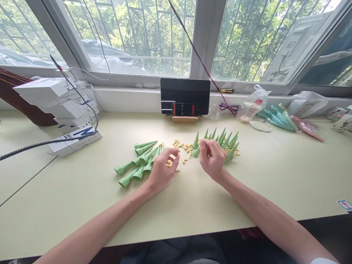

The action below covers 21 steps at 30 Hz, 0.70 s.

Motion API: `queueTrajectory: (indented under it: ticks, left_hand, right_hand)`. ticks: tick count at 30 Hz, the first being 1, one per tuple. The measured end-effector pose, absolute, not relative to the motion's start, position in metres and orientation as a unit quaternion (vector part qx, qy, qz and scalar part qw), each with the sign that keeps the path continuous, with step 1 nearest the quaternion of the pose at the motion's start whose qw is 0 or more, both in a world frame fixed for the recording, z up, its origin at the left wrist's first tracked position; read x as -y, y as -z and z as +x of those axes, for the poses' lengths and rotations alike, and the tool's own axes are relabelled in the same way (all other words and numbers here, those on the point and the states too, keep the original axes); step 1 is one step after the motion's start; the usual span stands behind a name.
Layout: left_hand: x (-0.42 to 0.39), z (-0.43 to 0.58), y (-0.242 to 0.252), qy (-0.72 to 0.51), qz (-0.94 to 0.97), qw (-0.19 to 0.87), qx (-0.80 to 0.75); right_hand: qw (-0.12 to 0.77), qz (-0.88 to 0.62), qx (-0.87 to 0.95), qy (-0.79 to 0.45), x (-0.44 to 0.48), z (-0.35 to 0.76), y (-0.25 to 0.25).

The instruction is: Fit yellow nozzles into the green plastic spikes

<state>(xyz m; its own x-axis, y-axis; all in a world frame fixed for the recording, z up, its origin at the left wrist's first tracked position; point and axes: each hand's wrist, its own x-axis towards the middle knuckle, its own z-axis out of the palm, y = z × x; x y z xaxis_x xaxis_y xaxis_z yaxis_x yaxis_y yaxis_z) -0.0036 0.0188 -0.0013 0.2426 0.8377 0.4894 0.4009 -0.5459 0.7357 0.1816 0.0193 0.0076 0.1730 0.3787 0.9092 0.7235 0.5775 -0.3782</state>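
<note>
Over the middle of the table, my left hand [164,167] has its fingers curved, with a gap between thumb and forefinger and nothing visible in it. Beside it lies a pile of hollow green plastic spikes [138,173], partly hidden by the hand. My right hand [213,159] is closed in a pinch; whatever sits between its fingertips is too small or hidden to name. Just behind it, several green spikes [232,153] stand upright with their points up. Small yellow plastic pegs [188,149] are scattered between the two groups, some under my left hand and some among the upright spikes.
A phone [185,109] showing a timer leans on a dark tablet [185,91] at the back. White boxes [74,141] and a black cable [41,145] are at left. Plastic bags [254,104] and a screwdriver [227,90] are at the back right.
</note>
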Motion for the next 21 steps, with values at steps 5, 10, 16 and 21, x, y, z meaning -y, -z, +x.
queueTrajectory:
  ticks: [5,10,16,21]
  left_hand:
    - [-0.0188,-0.0035,0.0013,-0.456,0.751,0.233,-0.416]
    - [-0.0194,-0.0037,0.0019,-0.46,0.757,0.226,-0.406]
    - [-0.02,-0.0043,0.0031,-0.459,0.758,0.226,-0.404]
    - [-0.0204,-0.0043,0.0033,-0.456,0.761,0.225,-0.403]
  right_hand:
    - [0.593,-0.475,0.639,0.124,-0.0212,0.1818,-0.0045]
    - [0.543,-0.5,0.661,0.131,-0.0244,0.1825,-0.0028]
    - [0.522,-0.519,0.663,0.14,-0.0251,0.1832,-0.0025]
    - [0.497,-0.54,0.664,0.145,-0.0247,0.1839,-0.0013]
